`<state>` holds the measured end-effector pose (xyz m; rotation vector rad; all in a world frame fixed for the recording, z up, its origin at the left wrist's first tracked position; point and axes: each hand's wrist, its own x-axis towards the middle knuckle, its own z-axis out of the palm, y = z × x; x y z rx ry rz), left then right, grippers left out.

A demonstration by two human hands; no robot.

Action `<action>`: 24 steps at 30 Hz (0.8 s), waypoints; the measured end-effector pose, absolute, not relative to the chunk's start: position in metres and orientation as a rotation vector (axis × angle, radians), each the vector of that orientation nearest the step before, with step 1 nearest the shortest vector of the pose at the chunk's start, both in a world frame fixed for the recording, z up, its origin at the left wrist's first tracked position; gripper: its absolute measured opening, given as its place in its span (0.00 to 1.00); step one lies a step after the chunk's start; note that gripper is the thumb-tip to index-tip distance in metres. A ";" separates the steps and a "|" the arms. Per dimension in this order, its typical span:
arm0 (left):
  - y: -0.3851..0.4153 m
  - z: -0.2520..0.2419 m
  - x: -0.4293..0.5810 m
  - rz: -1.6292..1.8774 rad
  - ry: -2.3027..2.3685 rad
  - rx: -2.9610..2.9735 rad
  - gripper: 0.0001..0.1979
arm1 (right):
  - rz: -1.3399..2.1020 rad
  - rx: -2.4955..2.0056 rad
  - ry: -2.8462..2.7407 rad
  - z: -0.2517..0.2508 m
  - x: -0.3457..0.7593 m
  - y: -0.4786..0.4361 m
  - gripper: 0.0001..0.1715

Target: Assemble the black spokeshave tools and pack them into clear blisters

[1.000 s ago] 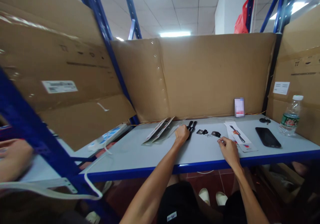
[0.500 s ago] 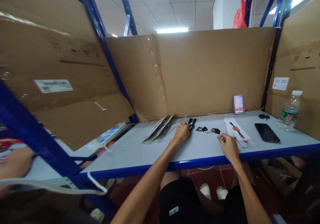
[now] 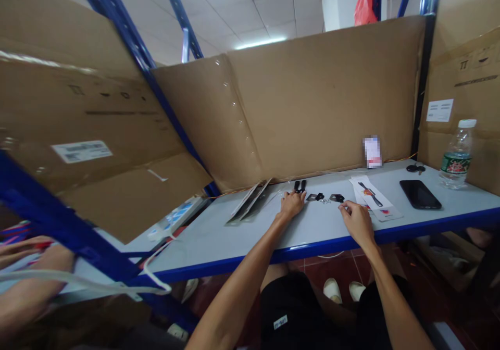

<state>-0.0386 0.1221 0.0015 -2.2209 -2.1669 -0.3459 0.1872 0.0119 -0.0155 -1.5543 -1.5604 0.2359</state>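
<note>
My left hand (image 3: 292,204) lies over the near ends of two black handles (image 3: 300,186), which stand side by side on the grey tabletop. Its fingers are apart and resting on them. My right hand (image 3: 357,220) is closed, thumb and forefinger pressed together beside a dark flat piece (image 3: 336,198); whatever is between the fingertips is too small to make out. Between the hands lie another dark piece with a shiny plate (image 3: 314,197) and several small metal bits (image 3: 325,201). Right of them is a printed card (image 3: 375,199) picturing a black-handled tool.
Two packaged cards (image 3: 250,201) lean at the back left. A black phone (image 3: 420,194), keys (image 3: 415,168) and a water bottle (image 3: 456,157) are at the right. Cardboard walls (image 3: 320,100) enclose the table. Another person's arm (image 3: 42,277) shows at far left.
My left hand has shifted right, onto the black handles, which now sit straighter and more evenly side by side. My right hand stays by the dark piece. The head view has tilted slightly.
</note>
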 end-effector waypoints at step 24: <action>0.110 0.087 -0.137 -0.494 -2.209 -1.829 0.19 | 0.222 -1.516 -1.577 -0.022 0.190 0.018 0.14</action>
